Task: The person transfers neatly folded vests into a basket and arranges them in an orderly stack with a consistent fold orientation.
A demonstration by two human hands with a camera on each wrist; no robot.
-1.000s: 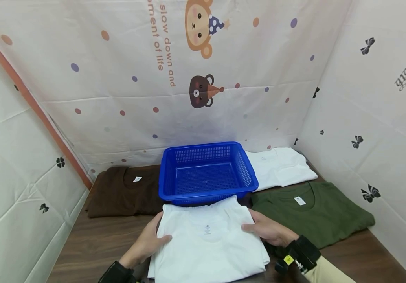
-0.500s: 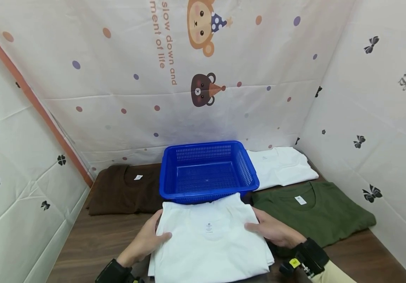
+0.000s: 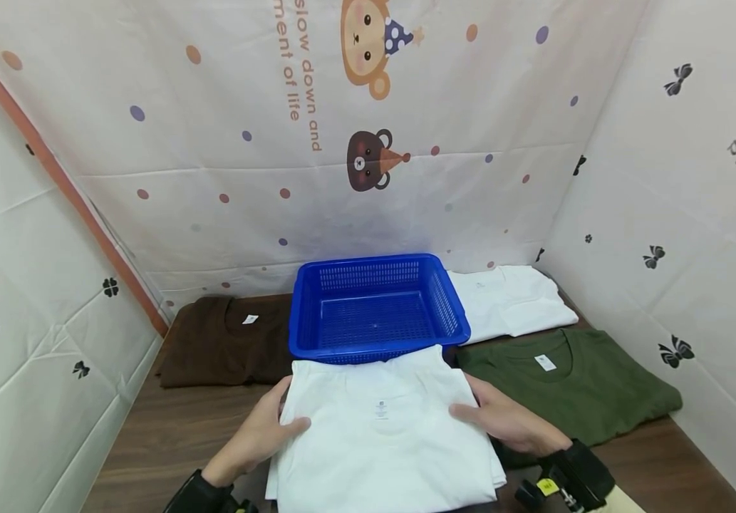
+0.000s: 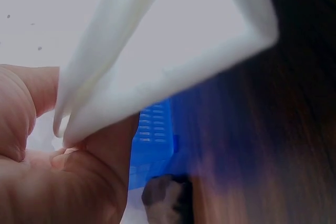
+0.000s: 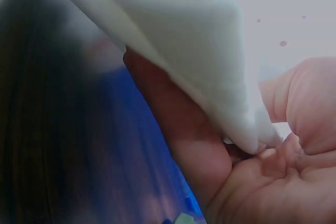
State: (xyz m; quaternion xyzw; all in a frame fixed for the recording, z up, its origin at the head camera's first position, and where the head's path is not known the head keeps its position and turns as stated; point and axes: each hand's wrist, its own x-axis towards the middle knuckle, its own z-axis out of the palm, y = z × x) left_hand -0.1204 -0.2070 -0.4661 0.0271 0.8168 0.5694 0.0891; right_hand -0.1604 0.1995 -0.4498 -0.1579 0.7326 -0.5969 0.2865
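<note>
A folded white T-shirt (image 3: 387, 442) with a printed neck label fills the front middle of the head view, its collar edge overlapping the front of a blue plastic basket (image 3: 374, 320). My left hand (image 3: 265, 427) grips its left side, thumb on top and fingers underneath. On the opposite side my right hand (image 3: 502, 417) holds it the same way. In the left wrist view the folded layers of the shirt (image 4: 157, 56) rest between thumb and fingers. The right wrist view shows fingers (image 5: 178, 124) under the shirt's drooping fold (image 5: 205, 51), which hangs above the table.
A folded brown T-shirt (image 3: 214, 349) lies left of the basket on the wooden table (image 3: 143, 442). Another white T-shirt (image 3: 509, 303) lies at the back right, with a green T-shirt (image 3: 598, 392) before it. Printed cloth walls (image 3: 239, 228) close off the back and sides.
The held white T-shirt has shifted slightly forward and to the right, its collar edge coming further over the basket's front rim. Both hands keep their hold. The head view has shifted slightly.
</note>
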